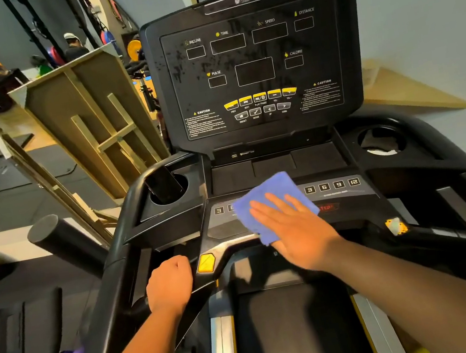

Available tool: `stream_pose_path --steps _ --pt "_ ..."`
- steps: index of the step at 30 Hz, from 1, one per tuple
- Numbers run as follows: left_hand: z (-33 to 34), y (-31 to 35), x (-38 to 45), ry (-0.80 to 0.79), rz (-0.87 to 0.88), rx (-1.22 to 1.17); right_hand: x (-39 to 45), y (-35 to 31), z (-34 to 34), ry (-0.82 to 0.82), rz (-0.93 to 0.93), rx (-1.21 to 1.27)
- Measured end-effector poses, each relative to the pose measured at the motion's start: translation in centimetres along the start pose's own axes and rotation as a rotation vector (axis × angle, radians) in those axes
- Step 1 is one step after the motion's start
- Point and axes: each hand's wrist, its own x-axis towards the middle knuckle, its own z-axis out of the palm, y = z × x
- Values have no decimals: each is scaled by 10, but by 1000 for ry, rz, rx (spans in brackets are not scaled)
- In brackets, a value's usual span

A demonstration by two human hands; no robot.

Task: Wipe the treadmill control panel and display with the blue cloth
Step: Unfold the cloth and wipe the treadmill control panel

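Cloth (266,198), blue and folded, is lying flat on the lower control panel (224,224) of the treadmill, covering the middle of the button row. Your right hand (296,230) is pressing down on it with the palm flat and the fingers spread wide, not gripping, only holding the cloth against the surface. The cloth is hiding some of the left number keys; the keys marked 3, 6, 9 and 12 (332,186) are showing just to its right, and a red stop label (326,207) is peeking out beside your thumb side.

Your left hand (171,285) is curling closed around the left handrail (119,275), next to a yellow tab (206,263).

Above the panel, the upright display (255,61) is standing tilted back, its windows dark, with streaks and spots showing on its left half near the incline and pulse labels. A row of yellow media buttons (260,97) is sitting beneath the centre window.

A dark phone (163,184) is leaning in the left cup holder (183,184), and something dark and white is lying in the right cup holder (381,140). A worn yellow sticker (396,226) is sitting on the right rail. To your left, wooden frames (86,117) are leaning close to the machine, and people are standing far back in the gym.
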Motion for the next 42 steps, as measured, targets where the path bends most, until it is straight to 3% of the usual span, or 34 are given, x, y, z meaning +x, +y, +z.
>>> stream_pose_path --steps 3,6,12,15,22,28,32,37,42 --pt "0 0 -1 9 0 -2 -40 39 -4 114 277 36" --pt "0 1 -2 11 4 -10 -75 66 -5 123 542 -18" --pt "0 1 -2 7 1 -24 -54 38 8 311 879 -4" --pt "0 2 -3 24 3 -18 -18 -3 6 189 817 19" --pt "1 1 -2 27 11 15 50 -103 7 29 194 120" --pt "2 -1 2 17 12 42 36 -58 12 15 -122 69" --pt "2 -2 1 19 4 -4 -3 -9 13 78 -1 11" --pt "1 0 -1 18 -2 -31 -58 49 7 166 418 22" --pt "-2 2 -3 17 4 -28 -84 48 10 219 699 -24"
